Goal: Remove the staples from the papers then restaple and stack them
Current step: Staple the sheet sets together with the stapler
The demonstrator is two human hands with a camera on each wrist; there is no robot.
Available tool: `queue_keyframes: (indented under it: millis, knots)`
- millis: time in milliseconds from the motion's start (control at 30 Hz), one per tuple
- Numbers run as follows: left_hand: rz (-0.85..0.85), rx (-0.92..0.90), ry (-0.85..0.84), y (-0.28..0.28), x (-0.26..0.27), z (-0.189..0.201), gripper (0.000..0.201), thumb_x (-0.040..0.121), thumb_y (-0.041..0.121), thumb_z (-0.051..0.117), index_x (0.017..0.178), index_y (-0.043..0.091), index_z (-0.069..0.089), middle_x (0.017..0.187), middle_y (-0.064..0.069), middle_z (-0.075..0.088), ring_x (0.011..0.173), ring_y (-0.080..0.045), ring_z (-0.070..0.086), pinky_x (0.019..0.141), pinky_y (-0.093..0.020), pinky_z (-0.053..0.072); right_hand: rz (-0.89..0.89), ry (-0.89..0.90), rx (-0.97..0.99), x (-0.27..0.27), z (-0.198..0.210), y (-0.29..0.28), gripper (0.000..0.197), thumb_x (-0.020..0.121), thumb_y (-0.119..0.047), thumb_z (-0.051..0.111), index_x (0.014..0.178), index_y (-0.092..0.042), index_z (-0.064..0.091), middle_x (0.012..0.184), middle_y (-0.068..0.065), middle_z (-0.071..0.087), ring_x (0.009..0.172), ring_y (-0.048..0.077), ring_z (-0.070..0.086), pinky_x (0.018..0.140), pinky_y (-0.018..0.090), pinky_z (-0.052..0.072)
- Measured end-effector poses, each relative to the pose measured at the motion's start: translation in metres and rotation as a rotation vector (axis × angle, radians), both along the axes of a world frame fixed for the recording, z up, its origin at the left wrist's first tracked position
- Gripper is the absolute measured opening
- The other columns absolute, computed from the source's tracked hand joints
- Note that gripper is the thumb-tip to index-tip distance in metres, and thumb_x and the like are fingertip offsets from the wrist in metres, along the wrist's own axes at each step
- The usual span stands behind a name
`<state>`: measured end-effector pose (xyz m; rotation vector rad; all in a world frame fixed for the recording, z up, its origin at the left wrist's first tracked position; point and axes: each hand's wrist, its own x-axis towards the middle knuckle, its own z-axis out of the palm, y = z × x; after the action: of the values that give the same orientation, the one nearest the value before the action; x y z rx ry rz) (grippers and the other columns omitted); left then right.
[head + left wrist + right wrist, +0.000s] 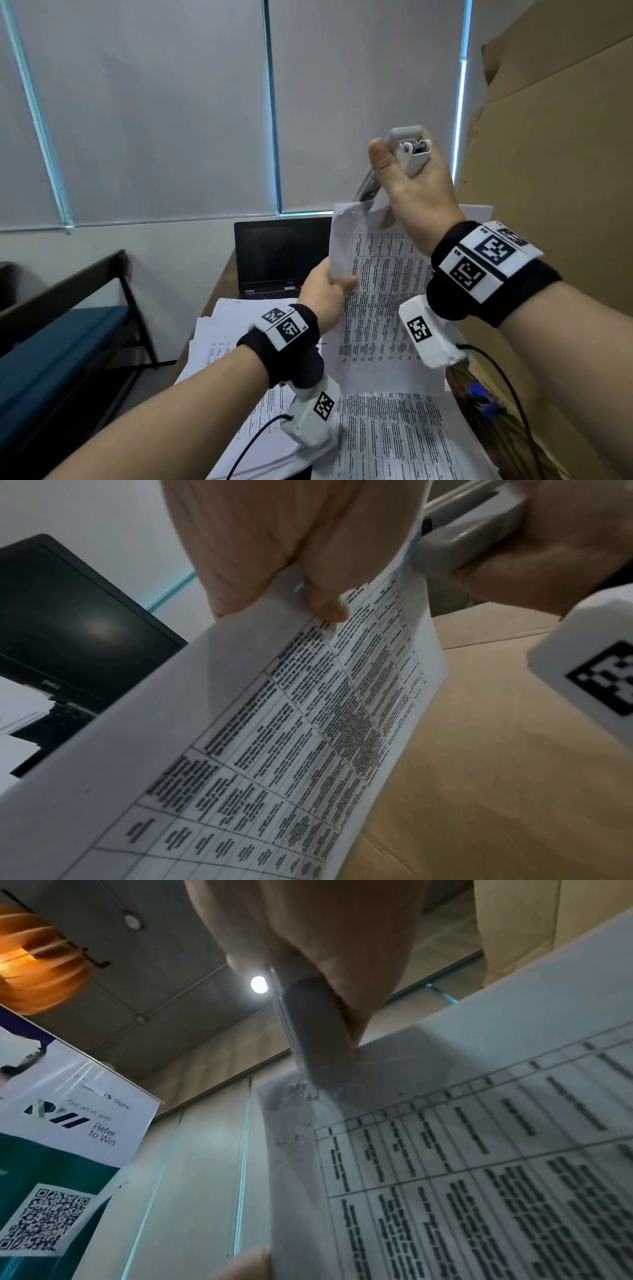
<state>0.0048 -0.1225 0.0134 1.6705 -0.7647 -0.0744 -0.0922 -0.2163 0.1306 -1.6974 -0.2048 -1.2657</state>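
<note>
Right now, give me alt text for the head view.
The right hand holds a grey stapler over the top corner of a printed sheet, which the left hand holds upright above papers on the desk.

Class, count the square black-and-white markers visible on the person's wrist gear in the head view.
7: three on the left wrist gear, four on the right wrist gear; others may be hidden.

The head view is evenly lit and rather dim, with cool daylight leaking through thin gaps between the window blinds [137, 113] at 12 o'clock. Straight lines bend near the edges. In the right wrist view an orange lamp [31, 961] glows at 10 o'clock and a small ceiling light [258, 984] gives glare near the centre. Both wrist views are dim and grainy; the printed text is blurred.
</note>
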Motion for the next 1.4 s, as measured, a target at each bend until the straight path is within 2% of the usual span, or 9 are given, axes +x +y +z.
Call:
queue_keyframes:
  millis: [200, 400, 600, 700, 867, 967, 1100, 1233, 1400]
  knots:
    - [-0.061, -0.008, -0.051, -0.003, -0.015, 0.006, 0.023, 0.098, 0.011, 0.051, 0.119, 0.018, 0.057, 0.108, -0.001, 0.069, 0.102, -0.018, 0.065, 0.094, -0.041, 0.051, -0.046, -0.048, -0.09, 0.008, 0.006, 0.017, 0.023, 0.086, -0.048, 0.066, 0.082, -0.031, 0.052, 0.077, 0.005, 0.065, 0.073, 0.031, 0.068, 0.072, 0.047, 0.057]
    - [-0.093, -0.002, -0.049, -0.004, -0.023, 0.005, 0.02, 0.098, 0.011, 0.052, 0.117, 0.017, 0.057, 0.109, -0.002, 0.069, 0.102, -0.018, 0.065, 0.096, -0.045, 0.05, -0.135, -0.164, -0.034, 0.012, 0.007, 0.016, 0.019, 0.08, -0.044, 0.066, 0.075, -0.03, 0.055, 0.065, -0.015, 0.054, 0.06, 0.002, 0.053, 0.064, 0.022, 0.045]
    - [-0.075, -0.032, -0.004, -0.005, -0.014, 0.002, 0.016, 0.095, 0.013, 0.058, 0.112, 0.014, 0.059, 0.105, -0.006, 0.07, 0.1, -0.025, 0.066, 0.095, -0.05, 0.05, -0.17, -0.145, -0.021, 0.016, 0.007, 0.013, 0.019, 0.08, -0.05, 0.065, 0.078, -0.031, 0.059, 0.067, -0.018, 0.056, 0.067, 0.007, 0.056, 0.072, 0.028, 0.048]
    - [-0.015, -0.085, 0.088, -0.003, 0.0, 0.004, 0.015, 0.093, 0.01, 0.061, 0.107, 0.011, 0.063, 0.104, -0.011, 0.07, 0.101, -0.029, 0.066, 0.096, -0.051, 0.05, -0.176, -0.138, 0.031, 0.017, 0.01, 0.007, 0.046, 0.079, -0.058, 0.063, 0.099, -0.017, 0.062, 0.078, -0.012, 0.06, 0.075, 0.012, 0.059, 0.08, 0.034, 0.051]
    - [0.162, -0.121, 0.248, 0.023, 0.045, 0.001, 0.023, 0.092, 0.007, 0.062, 0.115, 0.0, 0.065, 0.107, -0.013, 0.07, 0.1, -0.03, 0.066, 0.097, -0.047, 0.051, -0.191, -0.062, 0.087, 0.016, 0.002, -0.009, 0.026, 0.085, -0.054, 0.064, 0.091, -0.03, 0.057, 0.07, -0.016, 0.054, 0.067, 0.008, 0.06, 0.071, 0.031, 0.05]
    - [0.316, 0.007, 0.221, 0.053, 0.077, -0.003, 0.029, 0.092, 0.009, 0.064, 0.117, -0.004, 0.064, 0.112, -0.017, 0.069, 0.101, -0.031, 0.066, 0.097, -0.046, 0.05, -0.212, 0.059, 0.097, 0.018, -0.02, -0.019, 0.021, 0.09, -0.049, 0.062, 0.088, -0.031, 0.052, 0.069, -0.013, 0.055, 0.057, -0.003, 0.056, 0.067, 0.021, 0.046]
    - [0.475, 0.3, 0.158, 0.1, 0.113, -0.016, 0.026, 0.093, 0.012, 0.063, 0.114, -0.002, 0.063, 0.105, -0.014, 0.066, 0.091, -0.027, 0.06, 0.083, -0.03, 0.045, -0.227, 0.201, 0.089, 0.03, -0.058, -0.031, 0.027, 0.088, -0.052, 0.062, 0.087, -0.027, 0.052, 0.078, -0.006, 0.059, 0.071, 0.012, 0.058, 0.069, 0.027, 0.048]
    - [0.486, 0.684, 0.093, 0.129, 0.132, -0.032, 0.034, 0.091, 0.012, 0.065, 0.121, -0.004, 0.059, 0.118, -0.019, 0.064, 0.111, -0.031, 0.06, 0.086, -0.029, 0.041, -0.205, 0.333, 0.094, 0.043, -0.096, -0.039, 0.039, 0.086, -0.049, 0.066, 0.098, -0.012, 0.06, 0.085, 0.004, 0.066, 0.082, 0.024, 0.064, 0.079, 0.04, 0.052]
    - [0.626, 1.08, 0.052, 0.155, 0.174, -0.066, 0.05, 0.071, 0.03, 0.08, 0.111, 0.007, 0.059, 0.108, -0.012, 0.067, 0.106, -0.027, 0.064, 0.085, -0.031, 0.05, -0.182, 0.538, 0.08, 0.048, -0.137, -0.053, 0.024, 0.085, -0.04, 0.072, 0.082, -0.019, 0.059, 0.075, -0.001, 0.063, 0.07, 0.017, 0.06, 0.059, 0.028, 0.043]
